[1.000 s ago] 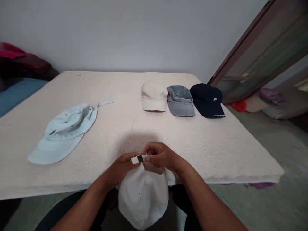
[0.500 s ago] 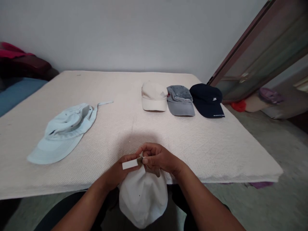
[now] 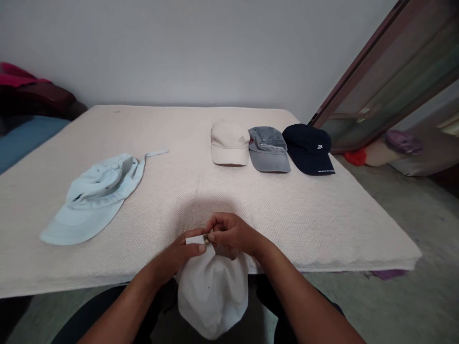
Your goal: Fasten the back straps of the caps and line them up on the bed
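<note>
A white cap (image 3: 213, 296) hangs at the near table edge, its rounded crown toward me and its back strap upward. My left hand (image 3: 182, 253) is closed on the strap's left side, thumb lying on top of the white band. With thumb and fingers pinched, my right hand (image 3: 233, 234) grips the strap at a small brass-coloured buckle (image 3: 207, 238). The fingertips partly cover the buckle, and the cap's brim is out of sight. Further left lies a light blue cap (image 3: 95, 196) on its side, its strap end loose.
On the white-covered table (image 3: 172, 186) stand a cream cap (image 3: 229, 143), a grey cap (image 3: 269, 149) and a navy cap (image 3: 308, 148), side by side at the back right. Behind is a wall (image 3: 186, 52). A door frame (image 3: 358, 62) rises at the right.
My left thumb has moved onto the front of the strap, and the white strap end that stuck out leftward is now partly under it. My right hand keeps its pinch at the buckle.
</note>
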The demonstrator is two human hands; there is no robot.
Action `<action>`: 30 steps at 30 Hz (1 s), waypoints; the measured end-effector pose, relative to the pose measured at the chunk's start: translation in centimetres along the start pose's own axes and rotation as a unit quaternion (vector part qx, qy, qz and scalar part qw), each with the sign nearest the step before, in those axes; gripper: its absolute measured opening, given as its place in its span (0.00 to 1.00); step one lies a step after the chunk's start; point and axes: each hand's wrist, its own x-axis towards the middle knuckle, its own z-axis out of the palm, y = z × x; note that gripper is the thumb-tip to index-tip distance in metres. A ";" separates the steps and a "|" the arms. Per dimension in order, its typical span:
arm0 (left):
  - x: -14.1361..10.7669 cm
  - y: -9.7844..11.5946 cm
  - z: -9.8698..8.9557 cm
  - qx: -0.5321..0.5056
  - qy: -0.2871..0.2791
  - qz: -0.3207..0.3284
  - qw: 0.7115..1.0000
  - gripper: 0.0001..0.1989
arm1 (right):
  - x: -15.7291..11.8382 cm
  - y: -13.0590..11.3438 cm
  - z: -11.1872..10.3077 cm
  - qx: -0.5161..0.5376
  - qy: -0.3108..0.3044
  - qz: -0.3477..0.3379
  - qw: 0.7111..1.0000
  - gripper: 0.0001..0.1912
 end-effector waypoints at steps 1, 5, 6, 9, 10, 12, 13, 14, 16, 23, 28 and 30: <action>0.1 0.0 0.1 0.007 0.014 0.001 1.000 0.14 | 0.0 0.0 0.0 -0.006 0.002 -0.004 1.000 0.06; 0.7 -0.4 0.1 0.017 0.086 -0.022 0.996 0.13 | 0.0 0.2 0.0 -0.009 0.004 -0.020 1.000 0.07; 0.8 -0.6 0.0 0.014 0.098 -0.028 0.995 0.13 | 0.0 0.2 0.0 -0.007 0.003 -0.019 1.000 0.07; 1.0 -0.9 -0.1 -0.001 0.085 -0.031 0.996 0.15 | 0.0 0.4 0.0 -0.003 0.001 -0.016 1.000 0.08; 1.0 -0.9 -0.2 -0.006 0.074 -0.028 0.997 0.15 | 0.0 0.5 -0.1 0.000 0.002 -0.017 1.000 0.08; 1.1 -0.9 -0.2 -0.013 0.055 -0.021 0.998 0.15 | -0.1 0.5 -0.1 0.008 0.005 -0.022 1.000 0.09; 1.1 -0.8 -0.1 -0.015 0.050 -0.020 0.998 0.15 | -0.1 0.6 -0.2 0.012 0.006 -0.023 1.000 0.09; 1.1 -0.8 -0.1 -0.017 0.046 -0.020 0.999 0.15 | -0.1 0.6 -0.2 0.018 0.007 -0.022 1.000 0.09; 1.2 -0.7 0.0 -0.025 0.044 -0.025 0.998 0.13 | -0.2 0.5 -0.3 0.036 0.007 -0.017 0.999 0.10; 0.8 0.4 0.5 -0.106 0.061 -0.006 0.992 0.07 | -0.8 0.1 -0.6 0.128 0.010 -0.022 0.992 0.11; 0.4 2.9 -0.1 -0.293 0.159 -0.007 0.943 0.05 | -2.3 -0.1 -1.9 0.139 0.057 -0.019 0.989 0.13; 0.4 4.1 -0.4 -0.338 0.172 0.030 0.925 0.05 | -3.4 -0.1 -2.6 0.139 0.043 -0.012 0.989 0.15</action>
